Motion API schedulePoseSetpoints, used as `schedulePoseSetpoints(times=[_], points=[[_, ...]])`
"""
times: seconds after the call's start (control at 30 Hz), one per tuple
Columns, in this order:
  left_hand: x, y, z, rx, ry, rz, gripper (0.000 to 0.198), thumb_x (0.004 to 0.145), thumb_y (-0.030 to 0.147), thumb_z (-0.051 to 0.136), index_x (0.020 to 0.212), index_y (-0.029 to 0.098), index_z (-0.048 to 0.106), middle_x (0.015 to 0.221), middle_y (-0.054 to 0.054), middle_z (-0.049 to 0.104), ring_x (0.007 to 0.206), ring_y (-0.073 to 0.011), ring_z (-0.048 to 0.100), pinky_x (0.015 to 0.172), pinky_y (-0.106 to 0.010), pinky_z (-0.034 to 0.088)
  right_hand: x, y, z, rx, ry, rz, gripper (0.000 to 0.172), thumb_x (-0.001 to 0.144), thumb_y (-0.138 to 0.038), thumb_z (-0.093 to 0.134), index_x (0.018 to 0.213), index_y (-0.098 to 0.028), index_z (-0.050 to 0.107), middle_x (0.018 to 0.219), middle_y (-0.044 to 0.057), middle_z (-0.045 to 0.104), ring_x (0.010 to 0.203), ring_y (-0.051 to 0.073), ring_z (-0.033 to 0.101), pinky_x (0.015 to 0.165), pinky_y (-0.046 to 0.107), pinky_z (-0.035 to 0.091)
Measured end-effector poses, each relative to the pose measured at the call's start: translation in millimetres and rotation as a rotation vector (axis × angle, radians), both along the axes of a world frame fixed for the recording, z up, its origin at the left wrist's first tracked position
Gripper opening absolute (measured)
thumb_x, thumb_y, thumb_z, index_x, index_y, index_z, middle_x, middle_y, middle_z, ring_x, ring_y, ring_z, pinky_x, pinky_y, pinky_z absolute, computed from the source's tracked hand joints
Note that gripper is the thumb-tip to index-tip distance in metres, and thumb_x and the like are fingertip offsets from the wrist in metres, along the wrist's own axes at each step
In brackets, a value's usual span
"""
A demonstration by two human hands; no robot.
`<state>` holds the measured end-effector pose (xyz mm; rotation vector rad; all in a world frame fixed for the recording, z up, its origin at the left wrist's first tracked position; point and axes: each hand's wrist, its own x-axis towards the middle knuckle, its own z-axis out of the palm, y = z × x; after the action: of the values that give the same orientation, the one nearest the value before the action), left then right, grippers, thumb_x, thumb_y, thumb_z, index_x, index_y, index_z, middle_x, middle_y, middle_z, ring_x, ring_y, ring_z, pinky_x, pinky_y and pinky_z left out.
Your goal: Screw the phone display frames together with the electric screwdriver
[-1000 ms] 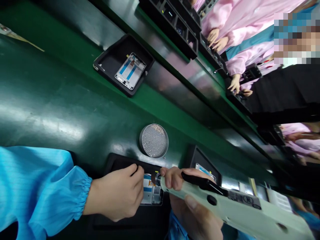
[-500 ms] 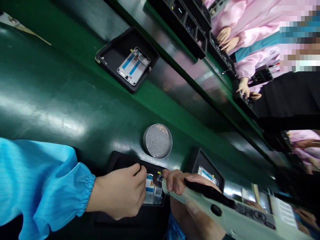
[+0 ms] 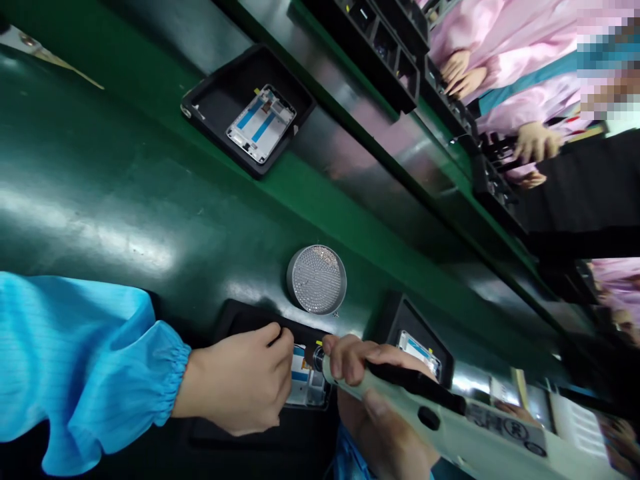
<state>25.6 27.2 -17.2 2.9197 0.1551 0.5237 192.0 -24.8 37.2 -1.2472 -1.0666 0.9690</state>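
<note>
My right hand [image 3: 353, 360] is wrapped round a pale green electric screwdriver [image 3: 453, 437], whose tip end points down and left at a phone frame [image 3: 311, 395]. That frame has blue strips and a yellow tab and lies in a black tray [image 3: 245, 319]. My left hand [image 3: 250, 383] rests over the left part of the frame with its fingers curled together. Whatever those fingers pinch is hidden behind them. Just beyond both hands stands a round grey dish with a perforated top [image 3: 319, 280], with small shiny bits near its far rim.
Another phone frame [image 3: 263, 123] lies in a black tray [image 3: 213, 100] farther back on the green bench. To the right, a third frame [image 3: 420, 353] sits in its own tray [image 3: 400, 313]. Across the bench, people in pink sleeves [image 3: 505, 73] work beside black compartment trays [image 3: 385, 50].
The view has shifted slightly, and my hands and the screwdriver stay nearly in place over the phone frame. Across the bench, a co-worker's hand has moved up and right.
</note>
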Motion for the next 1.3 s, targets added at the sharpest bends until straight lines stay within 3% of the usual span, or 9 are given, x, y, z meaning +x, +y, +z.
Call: schedulePoseSetpoints(times=[0.2,0.3,0.4,0.5,0.6,0.9,1.3], points=[[-2,-4,6.7,0.017,0.038,0.057,0.037,0.090,0.038,0.063,0.109,0.007,0.066,0.111,-0.020,0.069,0.101,-0.0315,0.063,0.088,-0.044,0.047,37,19,14.2,0.114,0.066,-0.261,0.027,0.070,-0.027,0.069,0.097,-0.025,0.068,0.061,-0.004,0.059,0.062,0.014,0.056,0.075,0.040,0.051],[-7,-11,22.0,0.085,-0.038,0.080,0.029,0.092,0.020,0.054,0.116,0.006,0.063,0.112,-0.020,0.069,0.091,-0.0274,0.066,0.081,-0.042,0.049,64,28,24.1,0.181,0.063,-0.434,0.028,0.063,-0.023,0.066,0.091,-0.022,0.065,0.056,-0.005,0.058,0.058,0.014,0.055,0.073,0.039,0.050],[-13,-16,40.0,0.081,-0.038,-0.016,0.030,0.094,0.014,0.046,0.118,0.006,0.063,0.101,-0.015,0.070,0.075,-0.0218,0.064,0.071,-0.037,0.050,82,30,29.7,0.220,0.089,-0.511,0.028,0.059,-0.021,0.062,0.087,-0.021,0.064,0.053,-0.005,0.057,0.055,0.014,0.054,0.068,0.037,0.050],[-16,-19,49.2,0.004,-0.011,-0.114,0.032,0.094,0.011,0.045,0.121,0.006,0.062,0.082,-0.008,0.067,0.066,-0.0193,0.060,0.065,-0.035,0.051,90,27,31.3,0.271,0.101,-0.505,0.026,0.058,-0.019,0.061,0.084,-0.022,0.064,0.051,-0.007,0.056,0.053,0.013,0.052,0.064,0.035,0.048],[-16,-20,49.0,-0.025,-0.011,-0.170,0.033,0.095,0.010,0.043,0.122,0.006,0.061,0.076,-0.006,0.063,0.063,-0.0189,0.058,0.061,-0.034,0.050,91,23,31.9,0.329,0.085,-0.475,0.019,0.061,-0.017,0.062,0.079,-0.023,0.062,0.053,-0.005,0.057,0.054,0.014,0.054,0.064,0.036,0.047],[-15,-16,55.1,-0.045,-0.002,-0.242,0.033,0.097,0.006,0.038,0.119,0.003,0.061,0.077,-0.008,0.063,0.066,-0.0190,0.059,0.060,-0.034,0.051,90,25,32.8,0.404,0.098,-0.444,0.021,0.062,-0.016,0.064,0.081,-0.023,0.058,0.056,-0.006,0.054,0.053,0.015,0.054,0.058,0.036,0.046],[-15,-14,57.9,-0.007,0.024,-0.259,0.032,0.096,0.006,0.040,0.119,0.002,0.061,0.079,-0.010,0.062,0.068,-0.0206,0.058,0.062,-0.036,0.049,91,24,32.8,0.381,0.094,-0.401,0.023,0.060,-0.014,0.061,0.081,-0.023,0.057,0.055,-0.007,0.055,0.051,0.014,0.054,0.056,0.034,0.043]])
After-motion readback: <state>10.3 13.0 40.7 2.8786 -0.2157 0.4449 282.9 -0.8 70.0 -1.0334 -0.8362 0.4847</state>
